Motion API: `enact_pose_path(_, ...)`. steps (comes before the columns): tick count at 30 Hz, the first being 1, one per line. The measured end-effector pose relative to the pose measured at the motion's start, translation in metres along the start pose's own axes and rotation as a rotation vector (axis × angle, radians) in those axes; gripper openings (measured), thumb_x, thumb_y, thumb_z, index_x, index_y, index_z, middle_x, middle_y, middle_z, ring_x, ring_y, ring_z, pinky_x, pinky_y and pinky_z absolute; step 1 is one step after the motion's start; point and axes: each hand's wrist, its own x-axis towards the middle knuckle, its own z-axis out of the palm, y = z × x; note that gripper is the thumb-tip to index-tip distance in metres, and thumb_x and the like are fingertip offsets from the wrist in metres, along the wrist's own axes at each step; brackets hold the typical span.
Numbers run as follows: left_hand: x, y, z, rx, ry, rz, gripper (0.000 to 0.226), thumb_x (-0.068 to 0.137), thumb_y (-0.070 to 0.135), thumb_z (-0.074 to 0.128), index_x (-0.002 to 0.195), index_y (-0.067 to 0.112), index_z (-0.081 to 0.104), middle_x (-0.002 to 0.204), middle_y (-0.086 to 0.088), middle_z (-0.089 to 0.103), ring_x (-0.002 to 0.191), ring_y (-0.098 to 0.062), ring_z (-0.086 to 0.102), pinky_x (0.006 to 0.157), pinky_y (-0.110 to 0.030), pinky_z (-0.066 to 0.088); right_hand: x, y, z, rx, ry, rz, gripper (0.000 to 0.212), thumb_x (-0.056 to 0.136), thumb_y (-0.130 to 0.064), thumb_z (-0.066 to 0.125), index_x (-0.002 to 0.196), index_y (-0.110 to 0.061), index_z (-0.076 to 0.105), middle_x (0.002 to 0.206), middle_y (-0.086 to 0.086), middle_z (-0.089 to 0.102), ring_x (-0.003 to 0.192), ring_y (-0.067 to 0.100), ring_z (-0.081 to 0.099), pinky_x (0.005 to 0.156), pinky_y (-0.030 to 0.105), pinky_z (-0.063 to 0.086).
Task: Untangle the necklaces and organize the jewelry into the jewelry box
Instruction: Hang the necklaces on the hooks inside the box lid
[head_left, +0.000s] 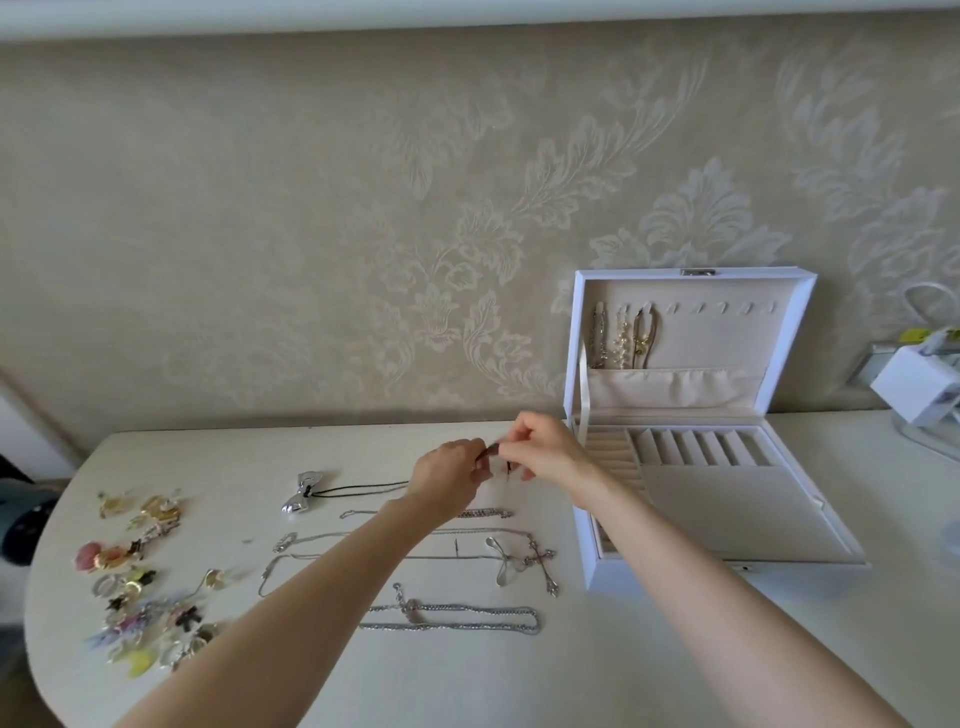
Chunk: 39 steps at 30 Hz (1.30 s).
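Necklaces laid out beside the open white jewelry box.

We see the box at far right, its lid upright with three hung necklaces. Silver chains lie in rows mid-table. The black cord necklace with its silver bow pendant lies farthest, its cord end pinched between our left hand and right hand. Small colourful pieces cluster at left.

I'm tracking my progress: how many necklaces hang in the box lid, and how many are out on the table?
Necklaces hung in the lid: 3
Necklaces laid out on the table, black cord necklace included: 5
Total: 8
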Motion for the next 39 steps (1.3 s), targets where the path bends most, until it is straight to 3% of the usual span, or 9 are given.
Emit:
enact_pose_path(3, 0.001, 0.003, -0.006, -0.13, -0.002, -0.045, 0.02, 0.099, 0.021, 0.037, 0.093, 0.017, 0.056, 0.092, 0.005, 0.069, 0.091, -0.022, 0.062, 0.075, -0.032, 0.046, -0.002, -0.007, -0.004, 0.455, -0.018, -0.06, 0.017, 0.087, 0.001, 0.049, 0.077, -0.011, 0.044, 0.104, 0.01, 0.07, 0.078, 0.02, 0.064, 0.064, 0.027, 0.049)
enact_pose_path(7, 0.003, 0.01, -0.015, -0.209, 0.005, -0.019, 0.027, 0.1, 0.021, 0.033, 0.081, 0.018, 0.052, 0.079, 0.002, 0.069, 0.084, -0.023, 0.063, 0.077, -0.035, 0.047, -0.003, -0.013, -0.011, 0.664, 0.015, -0.049, 0.016, 0.089, 0.0, 0.041, 0.077, -0.01, 0.044, 0.072, 0.009, 0.067, 0.056, 0.017, 0.057, 0.05, 0.024, 0.043)
enact_pose_path(12, 0.013, 0.02, -0.024, -0.221, 0.147, 0.006, 0.017, 0.096, 0.013, 0.04, 0.094, 0.011, 0.057, 0.099, -0.003, 0.07, 0.093, -0.032, 0.059, 0.07, -0.034, 0.037, -0.001, -0.004, -0.019, 0.015, 0.1, -0.144, 0.01, 0.084, -0.012, 0.059, 0.092, -0.017, 0.054, 0.059, -0.006, 0.048, 0.054, 0.009, 0.043, 0.053, 0.021, 0.035)
enact_pose_path(14, 0.017, 0.025, -0.029, -0.268, 0.208, 0.02, 0.015, 0.095, 0.015, 0.044, 0.095, 0.007, 0.056, 0.095, -0.012, 0.069, 0.089, -0.038, 0.058, 0.068, -0.036, 0.038, 0.001, -0.002, -0.022, -0.273, 0.123, -0.24, 0.011, 0.081, -0.011, 0.065, 0.085, -0.02, 0.059, 0.059, -0.013, 0.043, 0.055, 0.002, 0.04, 0.055, 0.018, 0.033)
enact_pose_path(16, 0.02, 0.031, -0.035, -0.321, 0.274, 0.038, 0.013, 0.094, 0.015, 0.046, 0.091, 0.005, 0.055, 0.082, -0.014, 0.066, 0.08, -0.039, 0.057, 0.062, -0.036, 0.036, 0.002, -0.002, -0.026, -0.355, 0.218, -0.315, 0.01, 0.081, -0.012, 0.069, 0.074, -0.017, 0.064, 0.056, -0.014, 0.045, 0.053, 0.001, 0.041, 0.057, 0.022, 0.032)
enact_pose_path(20, 0.024, 0.052, -0.049, -0.368, 0.357, 0.065, 0.014, 0.091, 0.015, 0.048, 0.079, 0.009, 0.047, 0.061, -0.004, 0.051, 0.061, -0.033, 0.047, 0.054, -0.032, 0.027, 0.0, -0.007, -0.037, -0.132, 0.385, -0.31, 0.02, 0.086, -0.022, 0.066, 0.066, -0.021, 0.066, 0.051, -0.004, 0.058, 0.054, 0.015, 0.058, 0.061, 0.031, 0.046)
enact_pose_path(26, 0.033, 0.086, -0.056, -0.43, 0.374, 0.139, 0.019, 0.091, 0.015, 0.047, 0.073, 0.01, 0.043, 0.055, 0.002, 0.042, 0.055, -0.025, 0.038, 0.054, -0.031, 0.024, -0.011, -0.031, -0.063, 0.46, 0.441, -0.169, 0.02, 0.089, -0.015, 0.058, 0.073, -0.015, 0.069, 0.06, 0.002, 0.065, 0.057, 0.008, 0.06, 0.063, 0.022, 0.043)
enact_pose_path(31, 0.045, 0.11, -0.052, -0.376, 0.276, 0.212, 0.019, 0.092, 0.025, 0.046, 0.079, 0.011, 0.049, 0.084, -0.008, 0.067, 0.076, -0.029, 0.058, 0.066, -0.039, 0.047, -0.017, -0.038, -0.093, 0.686, 0.433, -0.139, 0.027, 0.095, -0.022, 0.049, 0.078, -0.014, 0.068, 0.056, 0.0, 0.064, 0.052, 0.012, 0.054, 0.055, 0.023, 0.037)
enact_pose_path(39, 0.052, 0.15, -0.045, -0.358, 0.321, 0.31, 0.026, 0.093, 0.024, 0.057, 0.081, 0.002, 0.063, 0.081, -0.005, 0.043, 0.07, -0.023, 0.045, 0.062, -0.034, 0.04, -0.041, -0.036, -0.135, 0.718, 0.406, -0.185, 0.031, 0.098, -0.026, 0.043, 0.086, -0.014, 0.07, 0.068, 0.003, 0.064, 0.059, 0.013, 0.056, 0.06, 0.024, 0.043)
